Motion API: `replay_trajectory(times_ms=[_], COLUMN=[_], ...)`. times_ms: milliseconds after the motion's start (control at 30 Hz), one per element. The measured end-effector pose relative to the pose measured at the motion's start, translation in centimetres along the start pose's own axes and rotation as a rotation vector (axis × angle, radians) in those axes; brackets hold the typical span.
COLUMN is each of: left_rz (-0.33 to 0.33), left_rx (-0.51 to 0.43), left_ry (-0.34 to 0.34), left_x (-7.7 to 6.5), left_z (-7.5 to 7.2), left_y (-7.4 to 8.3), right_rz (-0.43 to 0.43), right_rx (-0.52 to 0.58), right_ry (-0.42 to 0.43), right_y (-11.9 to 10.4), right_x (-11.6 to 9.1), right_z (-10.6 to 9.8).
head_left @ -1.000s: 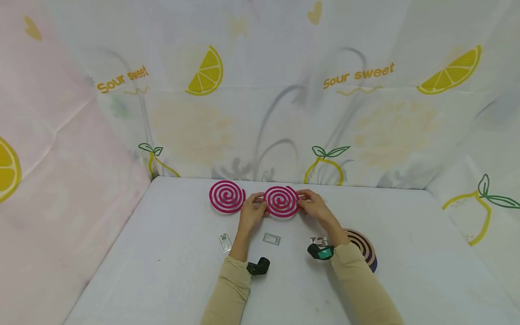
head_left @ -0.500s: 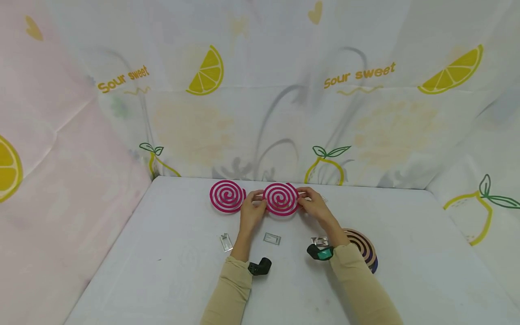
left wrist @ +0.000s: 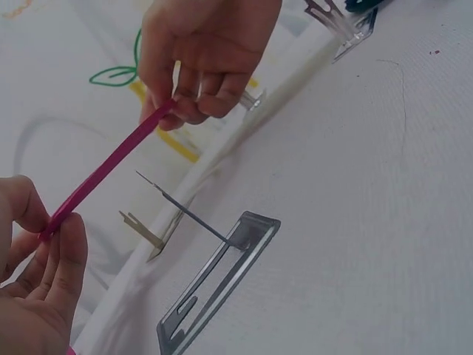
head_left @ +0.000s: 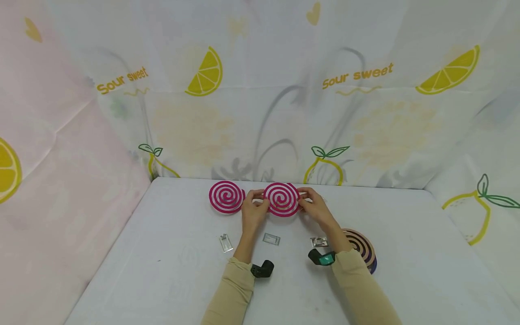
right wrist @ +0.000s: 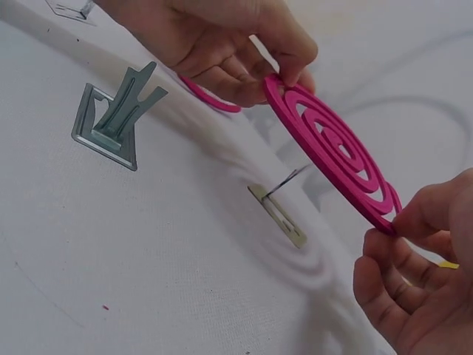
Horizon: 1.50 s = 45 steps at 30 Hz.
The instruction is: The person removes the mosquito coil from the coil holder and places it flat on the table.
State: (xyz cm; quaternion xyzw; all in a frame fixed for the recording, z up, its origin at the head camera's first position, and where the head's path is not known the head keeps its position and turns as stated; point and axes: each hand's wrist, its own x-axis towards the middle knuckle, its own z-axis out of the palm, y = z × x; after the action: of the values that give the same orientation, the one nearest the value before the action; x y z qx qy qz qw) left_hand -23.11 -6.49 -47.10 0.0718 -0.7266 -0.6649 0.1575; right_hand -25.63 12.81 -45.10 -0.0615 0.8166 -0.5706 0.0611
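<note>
My left hand (head_left: 255,211) pinches the near-left edge of a pink mosquito coil (head_left: 281,199), and my right hand (head_left: 316,206) pinches its right edge. The right wrist view has this coil (right wrist: 336,148) tilted and raised above a small metal coil stand (right wrist: 281,214) with an upright prong. Edge-on in the left wrist view, the coil (left wrist: 103,174) spans between both hands. A second pink coil (head_left: 226,197) sits to the left, close to my left hand.
Three metal coil stands lie in a front row: a left one (head_left: 225,243), a middle one (head_left: 271,239) and a right one (head_left: 319,242). A stack of tan and dark purple coils (head_left: 367,250) is partly behind my right forearm. A printed cloth (head_left: 260,113) hangs behind the table.
The held coil has risen slightly towards the back of the table, with both hands still gripping its edges. The other coil and the stands stay in place.
</note>
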Motion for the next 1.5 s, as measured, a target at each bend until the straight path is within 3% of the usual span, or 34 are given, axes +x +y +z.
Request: replay_trajectory(times_ms=[533,1500], left_rz=[-0.005,-0.024], left_rx=[0.004,-0.006], left_ry=[-0.029,-0.15], left_x=[-0.5,-1.3], left_z=[0.6,1.7], left_y=[0.7,1.1], right_rz=[-0.029,-0.058], right_rx=[0.066,0.043], right_ry=[0.022,0.048], right_y=[-0.5,-0.4], right_x=[-1.5,-3.7], right_z=[-1.0,-2.7])
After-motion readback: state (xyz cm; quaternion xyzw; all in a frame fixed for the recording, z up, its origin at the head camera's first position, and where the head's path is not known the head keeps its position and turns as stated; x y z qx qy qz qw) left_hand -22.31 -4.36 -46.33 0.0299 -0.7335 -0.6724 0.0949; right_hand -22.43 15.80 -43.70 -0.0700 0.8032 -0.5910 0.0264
